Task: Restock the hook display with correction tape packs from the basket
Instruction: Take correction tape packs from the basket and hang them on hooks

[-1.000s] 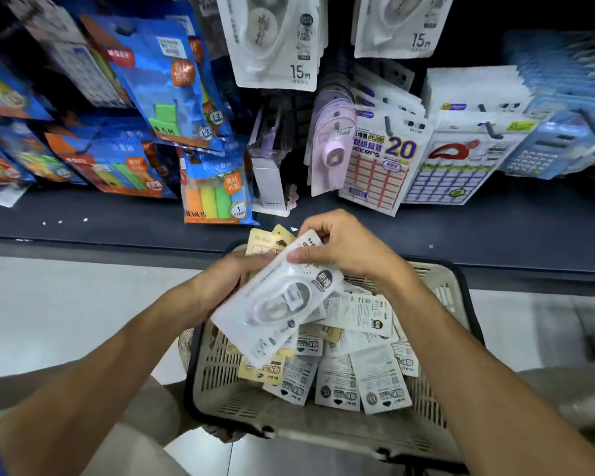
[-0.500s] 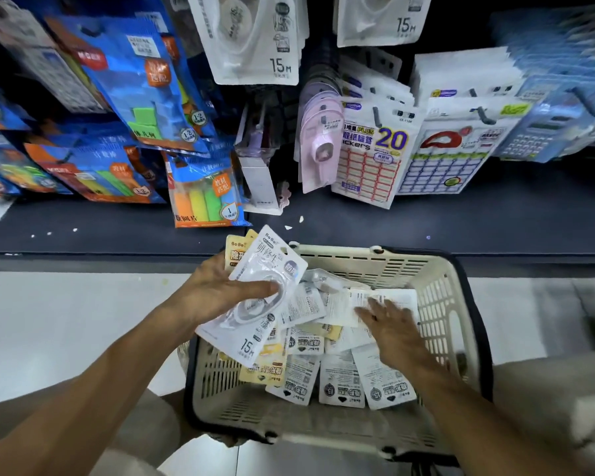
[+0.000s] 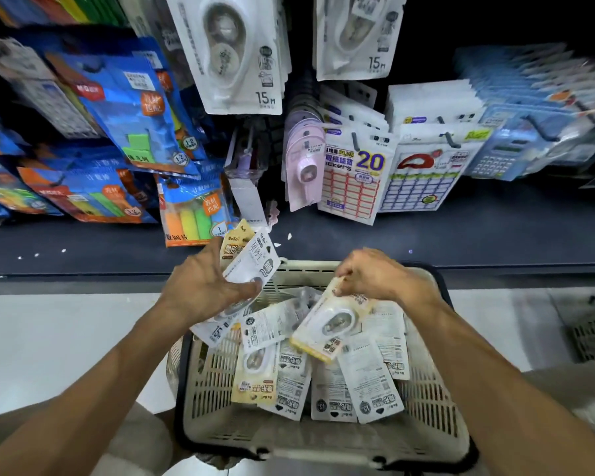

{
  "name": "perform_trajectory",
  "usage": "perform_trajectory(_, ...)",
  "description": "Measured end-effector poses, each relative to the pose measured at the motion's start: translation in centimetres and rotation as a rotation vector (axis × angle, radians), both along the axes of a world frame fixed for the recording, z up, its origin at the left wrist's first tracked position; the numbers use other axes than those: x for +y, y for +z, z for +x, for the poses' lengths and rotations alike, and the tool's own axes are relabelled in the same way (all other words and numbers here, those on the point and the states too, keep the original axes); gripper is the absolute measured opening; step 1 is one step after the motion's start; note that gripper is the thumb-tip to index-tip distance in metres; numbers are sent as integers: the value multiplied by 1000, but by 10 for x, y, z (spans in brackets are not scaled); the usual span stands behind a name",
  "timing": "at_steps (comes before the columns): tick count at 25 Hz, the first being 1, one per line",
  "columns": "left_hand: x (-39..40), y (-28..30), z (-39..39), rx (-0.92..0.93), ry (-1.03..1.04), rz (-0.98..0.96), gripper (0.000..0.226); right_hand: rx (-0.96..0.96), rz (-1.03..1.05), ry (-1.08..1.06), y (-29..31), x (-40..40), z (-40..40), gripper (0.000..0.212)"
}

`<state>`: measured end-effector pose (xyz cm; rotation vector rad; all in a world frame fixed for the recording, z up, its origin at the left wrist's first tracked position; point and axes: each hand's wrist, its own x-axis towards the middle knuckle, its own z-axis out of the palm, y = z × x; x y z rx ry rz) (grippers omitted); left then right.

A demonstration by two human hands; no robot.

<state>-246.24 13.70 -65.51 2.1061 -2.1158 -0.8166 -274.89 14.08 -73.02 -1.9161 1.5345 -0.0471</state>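
A beige slotted plastic basket with a dark rim (image 3: 423, 400) sits low in front of the person, its floor covered by loose flat correction tape packs (image 3: 368, 383), glossy white and cream cards with clear blisters, lying at all angles. The left hand (image 3: 200, 286) grips a small fanned stack of white and cream packs (image 3: 251, 266) above the basket's left far corner, thumb pressed across the front card and fingers curled behind; a "15" mark shows at the stack's lower end. The right hand (image 3: 375, 276) pinches the top edge of a cream-yellow blister pack (image 3: 330, 324) with curled fingertips, the card tilted with its lower corner over the pile and its oval dispenser showing through the clear bubble.

Half a second ago the right hand lay flat, palm down, on the packs deep in the basket; now it is raised near the far rim with that one pack lifted. The left hand's stack sits a little higher and more upright.

Behind, a dark shelf ledge (image 3: 461, 235) runs under hooks carrying large white 15 m tape cards (image 3: 241, 53), blue glossy bags of coloured blocks (image 3: 131, 108), a pale pink dispenser pack (image 3: 304, 166) and white label-sticker sheets (image 3: 354, 180).
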Motion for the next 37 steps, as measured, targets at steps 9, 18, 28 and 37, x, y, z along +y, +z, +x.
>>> perform_trajectory(9,12,67,-50,885,33,142,28,-564,167,175,229,-12,-34,16)
perform_trajectory(18,33,90,-78,1353,68,600,43,-717,24,-16,228,10,-45,20)
perform_trajectory(28,46,71,-115,1352,266,688,18,-182,-336,-386,225,-12,-5,58)
perform_trajectory(37,36,60,-116,1562,393,682,50,-773,48,-441,228,47,-8,69)
